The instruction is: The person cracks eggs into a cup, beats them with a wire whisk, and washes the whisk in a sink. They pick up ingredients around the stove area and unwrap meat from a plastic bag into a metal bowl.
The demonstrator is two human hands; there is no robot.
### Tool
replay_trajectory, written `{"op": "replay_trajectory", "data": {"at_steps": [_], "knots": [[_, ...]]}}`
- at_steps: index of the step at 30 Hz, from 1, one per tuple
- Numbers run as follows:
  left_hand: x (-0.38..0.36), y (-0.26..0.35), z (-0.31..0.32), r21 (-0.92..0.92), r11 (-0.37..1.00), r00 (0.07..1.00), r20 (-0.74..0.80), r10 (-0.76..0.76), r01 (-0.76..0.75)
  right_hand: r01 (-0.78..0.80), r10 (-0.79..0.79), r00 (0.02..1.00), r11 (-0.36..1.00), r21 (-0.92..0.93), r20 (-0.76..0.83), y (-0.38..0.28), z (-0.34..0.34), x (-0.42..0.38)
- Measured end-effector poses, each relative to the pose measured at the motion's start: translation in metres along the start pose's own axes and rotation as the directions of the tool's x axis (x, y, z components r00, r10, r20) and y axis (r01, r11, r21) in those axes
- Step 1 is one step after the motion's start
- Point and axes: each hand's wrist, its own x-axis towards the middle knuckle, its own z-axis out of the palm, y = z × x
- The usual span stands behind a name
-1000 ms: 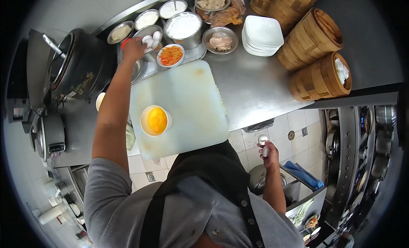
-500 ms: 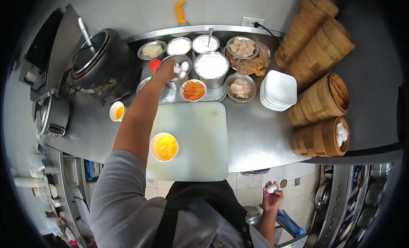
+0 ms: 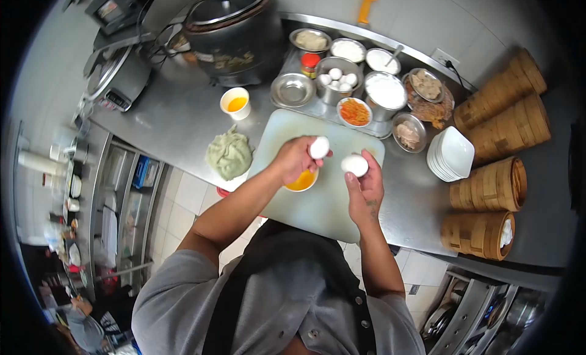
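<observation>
Left hand: The person's left hand (image 3: 300, 161) was closed on a smooth, white, oval egg (image 3: 318, 148), above the board and partly covering the vessel beneath.
Right hand: The right hand (image 3: 366, 187) gripped a second white egg (image 3: 354, 166) between thumb and fingers, near the first egg but apart from it.
Yolk bowl: A round white bowl (image 3: 317, 177) with bright yellow-orange contents stood on the pale green, rectangular cutting board (image 3: 332, 202), partly hidden by the left hand.
Egg supply: A round stainless-steel bowl (image 3: 334, 97) holding several loose white eggs (image 3: 336, 74) stood beyond the board, near orange-red shredded strips (image 3: 354, 112).
Board's left side: A crumpled, pale green cloth (image 3: 229, 155) lay on the grey metal tabletop (image 3: 183, 123).
Change: Half a second earlier, the left hand had reached into the steel bowl and the right had held its egg off the board; both had since come together over it.
Significance: With each grip occupied, fetching appeared complete for the moment, and both eggs seemed conveniently close to the yolk bowl.
</observation>
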Motion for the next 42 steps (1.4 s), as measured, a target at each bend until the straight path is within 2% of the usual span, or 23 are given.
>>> {"op": "replay_trajectory", "data": {"at_steps": [2, 5, 6, 9, 10, 13, 14, 15, 17, 18, 20, 21, 22, 25, 29, 31, 35, 38, 42], "knots": [[-0.023, -0.007, -0.002, -0.070, 0.997, 1.000, -0.003, 0.019, -0.019, 0.248, -0.239, 0.968, 0.958, -0.142, 0.076, -0.011, 0.027, 0.005], [-0.048, -0.003, -0.005, -0.133, 0.988, 0.996, -0.039, 0.079, -0.084, 0.512, -0.505, 0.859, 0.851, -0.118, 0.085, -0.011, 0.053, 0.003], [-0.053, 0.000, -0.006, -0.141, 0.983, 0.993, -0.043, 0.112, -0.117, 0.548, -0.543, 0.836, 0.827, -0.122, 0.071, -0.005, 0.061, 0.001], [-0.062, -0.002, -0.016, -0.086, 0.985, 0.985, -0.093, 0.143, -0.152, 0.335, -0.234, 0.935, 0.830, -0.447, 0.266, 0.001, 0.076, -0.007], [-0.065, -0.004, -0.020, -0.054, 0.988, 0.983, -0.116, 0.141, -0.148, 0.312, -0.207, 0.938, 0.856, -0.413, 0.279, 0.010, 0.076, -0.012], [-0.070, -0.006, -0.033, -0.156, 0.981, 0.991, -0.077, 0.107, -0.118, 0.252, -0.239, 0.963, 0.963, -0.098, 0.127, 0.018, 0.086, -0.018], [-0.072, -0.008, -0.034, -0.099, 0.989, 0.988, -0.123, 0.093, -0.106, 0.172, -0.176, 0.984, 0.981, 0.090, 0.028, 0.018, 0.090, -0.019], [-0.074, -0.007, -0.032, -0.040, 0.995, 0.982, -0.166, 0.084, -0.092, -0.005, -0.014, 0.997, 0.964, 0.266, 0.069, 0.018, 0.086, -0.016], [-0.072, -0.006, -0.034, 0.099, 0.992, 0.978, -0.186, 0.098, -0.081, -0.346, 0.264, 0.938, 0.758, 0.553, 0.224, 0.021, 0.068, -0.005], [-0.071, -0.007, -0.038, 0.175, 0.981, 0.979, -0.165, 0.115, -0.086, -0.454, 0.367, 0.890, 0.645, 0.614, 0.271, 0.021, 0.064, -0.001], [-0.070, -0.010, -0.044, 0.284, 0.954, 0.983, -0.124, 0.137, -0.097, -0.499, 0.447, 0.860, 0.837, 0.225, 0.247, 0.031, 0.058, 0.006], [-0.069, -0.007, -0.044, 0.317, 0.942, 0.984, -0.102, 0.147, -0.108, -0.496, 0.482, 0.847, 0.868, 0.007, 0.223, 0.030, 0.060, 0.011], [-0.069, -0.006, -0.043, 0.348, 0.930, 0.984, -0.082, 0.155, -0.118, -0.396, 0.430, 0.886, 0.897, -0.198, 0.176, 0.025, 0.065, 0.011], [-0.068, -0.003, -0.041, 0.370, 0.925, 0.984, -0.114, 0.137, -0.086, -0.329, 0.390, 0.874, 0.914, -0.238, 0.289, 0.026, 0.066, 0.015], [-0.060, -0.016, -0.048, 0.520, 0.829, 0.945, -0.118, 0.306, -0.204, -0.283, 0.360, 0.898, 0.913, -0.293, 0.253, 0.034, 0.066, 0.021], [-0.058, -0.016, -0.047, 0.490, 0.853, 0.949, -0.141, 0.281, -0.179, -0.297, 0.367, 0.906, 0.906, -0.301, 0.210, 0.040, 0.066, 0.022], [-0.058, -0.018, -0.048, 0.469, 0.867, 0.948, -0.160, 0.274, -0.171, -0.324, 0.415, 0.865, 0.891, -0.317, 0.282, 0.040, 0.063, 0.027], [-0.057, -0.020, -0.049, 0.510, 0.837, 0.943, -0.135, 0.305, -0.198, -0.287, 0.378, 0.881, 0.905, -0.314, 0.284, 0.049, 0.061, 0.027], [-0.048, -0.029, -0.055, 0.615, 0.740, 0.902, -0.104, 0.419, -0.273, -0.189, 0.300, 0.914, 0.910, -0.369, 0.274, 0.059, 0.062, 0.027]]}}
